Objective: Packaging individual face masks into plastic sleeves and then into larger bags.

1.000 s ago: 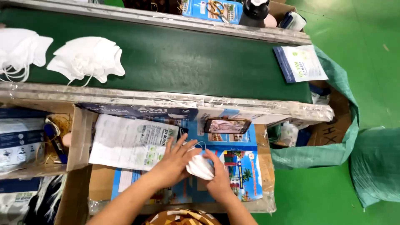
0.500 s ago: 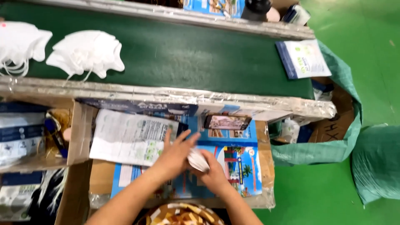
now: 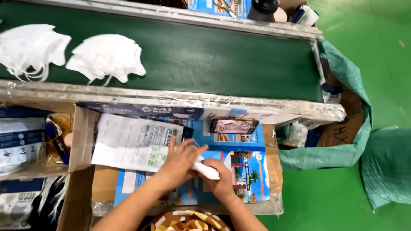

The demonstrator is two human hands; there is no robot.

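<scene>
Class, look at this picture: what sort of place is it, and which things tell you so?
Probably a packing line in a face-mask factory. White masks lie in stacks on a green conveyor belt, printed pouches wait beside it, and both hands fold a white mask.

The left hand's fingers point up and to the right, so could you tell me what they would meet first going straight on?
Probably the phone propped at the box's far edge; the left hand points roughly there, though depth is unclear.
</scene>
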